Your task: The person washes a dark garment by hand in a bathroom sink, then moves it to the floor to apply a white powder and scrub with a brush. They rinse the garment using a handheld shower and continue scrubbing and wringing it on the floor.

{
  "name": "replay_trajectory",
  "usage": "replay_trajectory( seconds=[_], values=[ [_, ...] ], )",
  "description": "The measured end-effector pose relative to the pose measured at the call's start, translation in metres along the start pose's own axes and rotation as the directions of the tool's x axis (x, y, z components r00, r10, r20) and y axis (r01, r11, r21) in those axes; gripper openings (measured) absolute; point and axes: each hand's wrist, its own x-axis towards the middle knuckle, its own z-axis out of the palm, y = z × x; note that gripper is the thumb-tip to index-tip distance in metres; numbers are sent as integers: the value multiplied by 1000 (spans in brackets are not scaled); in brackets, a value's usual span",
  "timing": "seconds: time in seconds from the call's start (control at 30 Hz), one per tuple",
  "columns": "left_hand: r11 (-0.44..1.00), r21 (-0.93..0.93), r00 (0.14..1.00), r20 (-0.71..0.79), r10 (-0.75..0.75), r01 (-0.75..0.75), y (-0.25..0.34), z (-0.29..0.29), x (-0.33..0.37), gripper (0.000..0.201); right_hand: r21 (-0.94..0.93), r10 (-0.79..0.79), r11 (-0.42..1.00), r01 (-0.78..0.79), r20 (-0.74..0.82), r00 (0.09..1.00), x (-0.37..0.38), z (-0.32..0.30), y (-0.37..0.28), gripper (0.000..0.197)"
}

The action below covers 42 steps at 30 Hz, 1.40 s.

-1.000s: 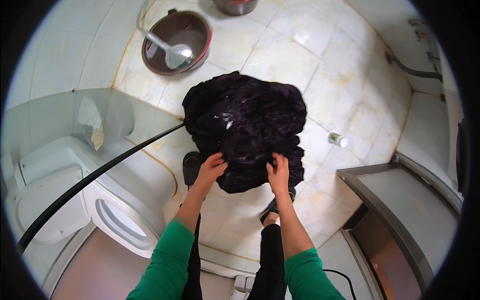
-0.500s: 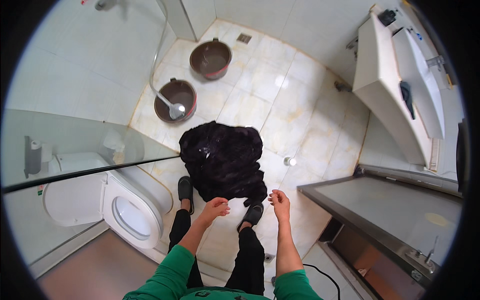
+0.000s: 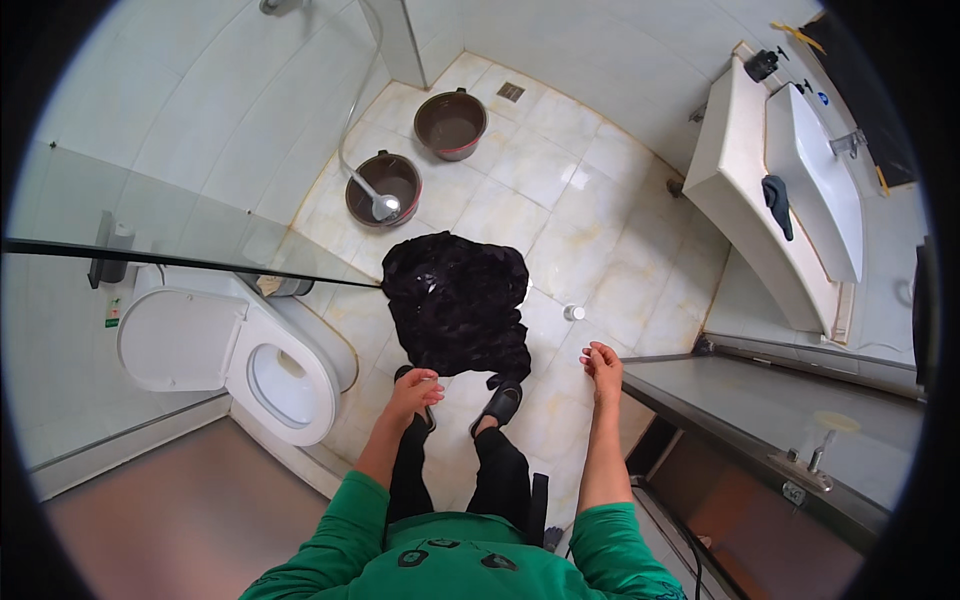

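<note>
A wet black cloth (image 3: 458,302) lies spread on the pale tiled floor just ahead of my black slippers. My left hand (image 3: 412,391) hangs above my left foot, fingers loosely curled, holding nothing. My right hand (image 3: 603,364) is off to the right, fingers apart and empty, close to the edge of the grey counter (image 3: 760,415). Neither hand touches the cloth.
Two brown basins (image 3: 383,188) (image 3: 451,124) stand on the floor beyond the cloth; a shower head lies in the nearer one. A toilet (image 3: 232,355) with raised lid sits left behind a glass panel. A white washbasin (image 3: 790,190) is at right, a small white cap (image 3: 573,313) on the tiles.
Both hands have let go of the black cloth, which now lies on the floor. I have straightened up, so the view is higher, and my hands have drawn back and apart.
</note>
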Motion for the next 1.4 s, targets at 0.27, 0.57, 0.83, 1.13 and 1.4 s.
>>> replay_trajectory(
  seconds=[0.27, 0.57, 0.83, 1.13, 1.4],
  values=[
    [998, -60, 996, -94, 7, -12, 2, -117, -27, 24, -49, 126, 991, -126, -13, 992, -63, 56, 36, 21],
    [972, -205, 954, -296, 53, -117, 34, -265, -56, 31, -53, 66, 996, -70, -81, 995, -106, 106, -9, 25],
    [921, 12, 837, -412, 360, -390, 98, -273, -75, 41, -2, -17, 1000, 17, -53, 998, -116, 140, -64, 26],
    [641, 399, 510, -393, 765, -655, 229, -184, -96, 86, 107, -33, 994, 38, -52, 998, -78, 156, -95, 21],
    [592, 558, 289, -538, 792, -582, 283, -113, -92, 86, 136, -44, 990, 45, -12, 999, 51, 166, -149, 18]
  ],
)
